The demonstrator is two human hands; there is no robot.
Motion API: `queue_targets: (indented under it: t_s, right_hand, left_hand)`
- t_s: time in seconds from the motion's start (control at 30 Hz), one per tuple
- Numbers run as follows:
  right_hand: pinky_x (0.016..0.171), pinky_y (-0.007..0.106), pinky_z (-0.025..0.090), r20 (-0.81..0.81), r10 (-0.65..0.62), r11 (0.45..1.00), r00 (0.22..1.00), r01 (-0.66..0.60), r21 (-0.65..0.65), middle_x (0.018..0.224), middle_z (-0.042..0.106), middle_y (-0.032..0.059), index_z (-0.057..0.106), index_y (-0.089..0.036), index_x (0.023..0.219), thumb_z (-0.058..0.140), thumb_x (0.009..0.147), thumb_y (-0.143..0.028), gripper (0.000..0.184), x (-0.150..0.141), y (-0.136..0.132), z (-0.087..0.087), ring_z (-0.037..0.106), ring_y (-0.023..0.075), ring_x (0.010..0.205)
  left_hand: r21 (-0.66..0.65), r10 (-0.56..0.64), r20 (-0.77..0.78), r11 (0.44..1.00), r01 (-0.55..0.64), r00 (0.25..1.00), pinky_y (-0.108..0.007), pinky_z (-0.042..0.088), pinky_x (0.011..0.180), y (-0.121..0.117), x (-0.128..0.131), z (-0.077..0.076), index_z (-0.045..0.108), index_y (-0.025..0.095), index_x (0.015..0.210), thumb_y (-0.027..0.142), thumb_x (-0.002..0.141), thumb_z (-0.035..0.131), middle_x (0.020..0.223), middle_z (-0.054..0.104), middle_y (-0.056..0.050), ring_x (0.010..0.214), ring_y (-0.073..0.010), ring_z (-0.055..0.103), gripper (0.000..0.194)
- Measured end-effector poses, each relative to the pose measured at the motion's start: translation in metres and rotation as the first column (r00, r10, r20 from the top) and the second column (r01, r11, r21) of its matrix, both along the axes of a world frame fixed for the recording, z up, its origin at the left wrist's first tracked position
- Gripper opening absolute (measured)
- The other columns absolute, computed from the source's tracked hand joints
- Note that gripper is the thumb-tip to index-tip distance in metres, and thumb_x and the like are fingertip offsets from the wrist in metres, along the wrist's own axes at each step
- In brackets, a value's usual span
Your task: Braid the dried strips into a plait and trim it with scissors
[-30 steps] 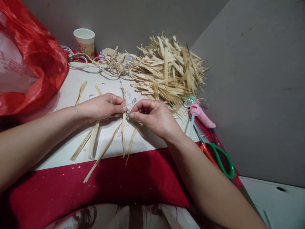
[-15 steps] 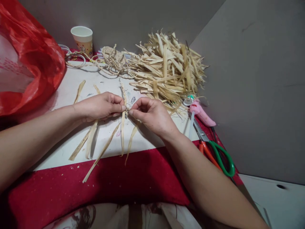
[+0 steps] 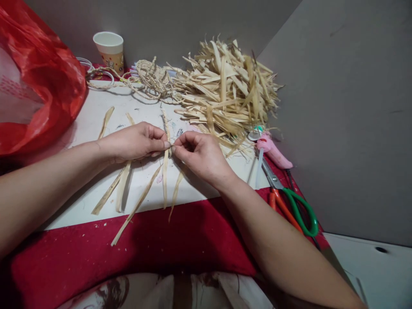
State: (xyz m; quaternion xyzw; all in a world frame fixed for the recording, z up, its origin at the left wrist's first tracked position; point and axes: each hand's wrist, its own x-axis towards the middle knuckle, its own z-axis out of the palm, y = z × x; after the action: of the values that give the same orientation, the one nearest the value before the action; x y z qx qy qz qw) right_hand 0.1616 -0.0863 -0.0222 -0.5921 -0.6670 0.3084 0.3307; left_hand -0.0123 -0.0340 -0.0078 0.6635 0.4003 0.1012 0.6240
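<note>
Between my hands lies a thin braid of pale dried plant strips, running away from me over the white board. My left hand pinches its near end between thumb and forefinger. From the right, my right hand pinches the strips at the same spot, its fingertips almost touching the left ones. A loose strip hangs from the pinch toward me, and a thinner strip trails to its right. Several separate strips lie under and beside my left hand. The exact crossing at the fingertips is too small to make out.
A heap of dried strips stands at the back, beside a coil of braided cord. A paper cup and a red plastic bag are left. A pink glue gun and scissors lie right, on red cloth.
Both hands keep their pinch at the braid's end; the right fingertips have moved slightly left, closer to the left ones. The whole view has shifted a little.
</note>
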Motion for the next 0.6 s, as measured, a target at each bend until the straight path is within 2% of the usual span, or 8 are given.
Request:
queue_targets:
  t_s: [0.13,0.27,0.47,0.6]
  right_hand:
    - [0.057,0.026,0.032,0.185,-0.027,0.997,0.982,0.014,0.072,0.063,0.057,0.0001,0.056,-0.018,0.067,0.053,0.076,-0.020,0.010,-0.0025,-0.0016,-0.0020,0.045,0.0121,0.057]
    - [0.057,0.027,0.029,0.333,-0.041,0.984,0.942,-0.019,0.177,0.066,0.057,0.0016,0.057,-0.019,0.078,0.050,0.081,-0.023,0.009,-0.0046,-0.0045,-0.0045,0.044,0.0134,0.055]
    - [0.057,0.027,0.030,0.379,-0.038,0.980,0.925,-0.039,0.194,0.064,0.057,0.0017,0.055,-0.020,0.077,0.049,0.082,-0.024,0.008,-0.0060,-0.0072,-0.0053,0.045,0.0139,0.054]
    - [0.057,0.027,0.031,0.375,-0.008,0.983,0.927,-0.062,0.174,0.063,0.057,0.0014,0.054,-0.020,0.076,0.048,0.081,-0.022,0.008,-0.0072,-0.0078,-0.0031,0.046,0.0140,0.055]
  left_hand:
    - [0.045,-0.009,-0.030,0.999,0.011,0.999,-0.021,0.016,0.039,0.0007,-0.0003,-0.0011,0.049,0.016,0.060,0.030,0.082,0.059,0.045,0.037,0.005,0.037,-0.0028,0.027,0.028]
    - [0.065,-0.001,-0.057,0.998,0.004,0.998,-0.021,0.016,0.040,-0.0011,0.0008,0.0013,0.049,0.016,0.059,0.027,0.082,0.058,0.045,0.039,0.005,0.037,-0.0029,0.027,0.027]
    - [0.065,0.017,-0.078,0.998,-0.012,0.997,-0.020,0.017,0.040,-0.0050,0.0040,0.0052,0.043,0.017,0.054,0.023,0.081,0.056,0.044,0.035,0.005,0.038,-0.0031,0.026,0.031]
    - [-0.061,0.016,-0.020,0.998,-0.017,1.000,-0.021,0.014,0.037,-0.0055,0.0041,0.0057,0.043,0.017,0.052,0.022,0.084,0.051,0.042,0.034,0.005,0.035,-0.0035,0.024,0.033]
